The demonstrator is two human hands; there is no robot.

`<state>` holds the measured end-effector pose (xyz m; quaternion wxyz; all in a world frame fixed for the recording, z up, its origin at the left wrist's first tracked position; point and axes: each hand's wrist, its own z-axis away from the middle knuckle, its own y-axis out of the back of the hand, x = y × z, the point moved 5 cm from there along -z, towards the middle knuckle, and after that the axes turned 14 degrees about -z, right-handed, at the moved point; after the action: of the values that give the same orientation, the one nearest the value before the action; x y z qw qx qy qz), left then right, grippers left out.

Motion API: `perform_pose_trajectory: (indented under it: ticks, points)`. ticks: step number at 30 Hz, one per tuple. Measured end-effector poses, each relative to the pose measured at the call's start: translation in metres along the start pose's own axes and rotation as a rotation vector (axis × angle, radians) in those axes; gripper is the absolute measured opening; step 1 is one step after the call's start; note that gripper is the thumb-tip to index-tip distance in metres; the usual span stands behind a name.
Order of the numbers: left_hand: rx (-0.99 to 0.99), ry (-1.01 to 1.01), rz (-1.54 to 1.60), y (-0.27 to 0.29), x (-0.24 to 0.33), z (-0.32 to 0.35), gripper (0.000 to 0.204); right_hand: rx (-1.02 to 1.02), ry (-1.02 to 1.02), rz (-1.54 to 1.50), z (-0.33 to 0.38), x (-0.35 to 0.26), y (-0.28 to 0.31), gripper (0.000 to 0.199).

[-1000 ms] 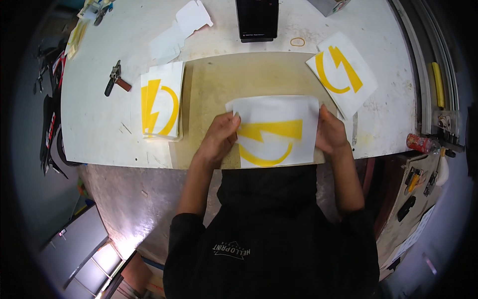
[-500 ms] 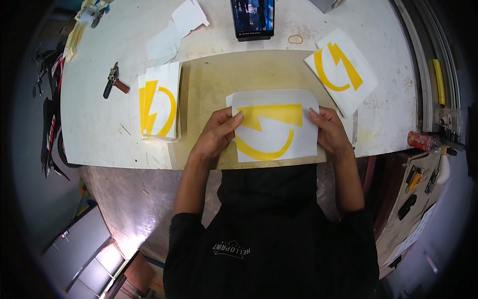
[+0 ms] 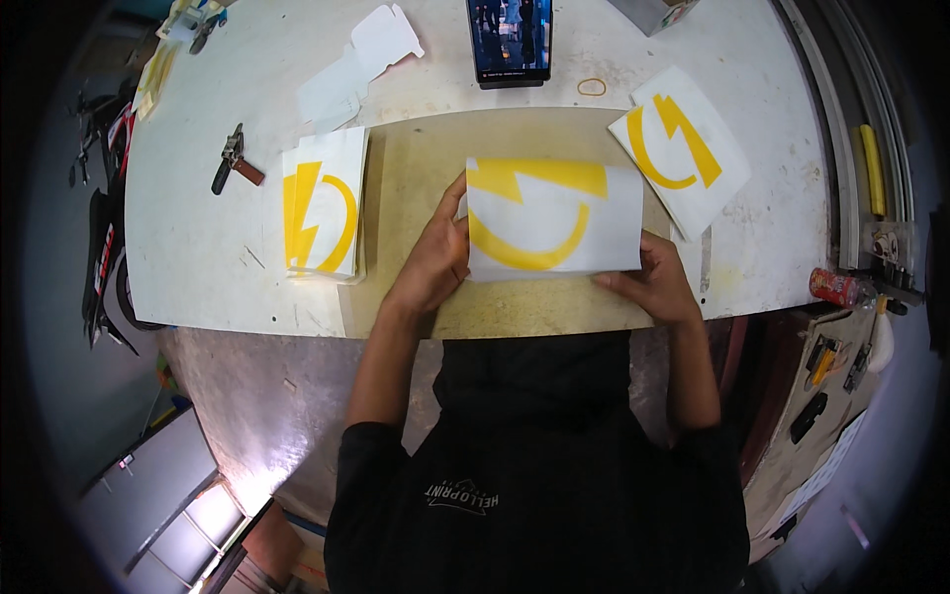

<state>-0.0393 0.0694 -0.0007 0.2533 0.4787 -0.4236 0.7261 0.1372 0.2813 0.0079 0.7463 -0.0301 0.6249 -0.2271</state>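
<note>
A white paper sheet (image 3: 524, 223) printed with a yellow bolt and curved line is raised over the tan mat (image 3: 416, 148), its lower edge slightly blurred. My left hand (image 3: 440, 252) is closed on the sheet's left edge, with some fingers hidden behind it. At the lower right corner my right hand (image 3: 658, 282) grips the sheet, thumb along the bottom edge and fingers partly out of sight behind. Left of the mat lies a stack of similar printed sheets (image 3: 332, 208). Another printed stack (image 3: 693, 148) rests at an angle to the far right.
A phone (image 3: 512, 40) stands at the back, with a rubber band (image 3: 592, 87) beside it. Torn white card (image 3: 366, 59) lies back left. A metal tool with a brown handle (image 3: 237, 163) sits at the left. A red-labelled bottle (image 3: 836, 287) is by the right table edge.
The sheet has moved away from me, and its lower edge is higher in view. My left hand has shifted behind its left edge; my right hand has slid down to the lower corner.
</note>
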Motion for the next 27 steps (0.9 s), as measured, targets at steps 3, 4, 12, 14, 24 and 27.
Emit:
perform_pose_trajectory:
  ticks: [3, 4, 12, 14, 24, 27]
  points:
    - [0.053, 0.003, -0.375, -0.006, 0.007, 0.011, 0.098, 0.110, -0.009, 0.024, -0.001, 0.012, 0.006, 0.042]
    - [0.108, 0.040, -0.512, -0.010, 0.010, 0.014, 0.100, 0.159, -0.013, -0.002, -0.003, 0.013, 0.005, 0.040]
    - [0.579, -0.761, -1.342, -0.036, 0.010, 0.044, 0.073, 0.301, -0.044, -0.109, -0.019, 0.010, -0.009, 0.033]
    - [0.445, -0.819, -1.562, -0.053, 0.007, 0.044, 0.058, 0.290, -0.086, -0.086, -0.018, 0.011, -0.011, 0.033]
    - [0.346, -0.592, -1.682, -0.067, -0.015, 0.039, 0.044, 0.216, 0.736, 1.006, 0.031, -0.010, -0.073, 0.037]
    - [0.352, -0.593, -1.644, -0.068, -0.015, 0.042, 0.045, 0.200, 0.649, 1.073, 0.023, 0.005, -0.068, 0.036]
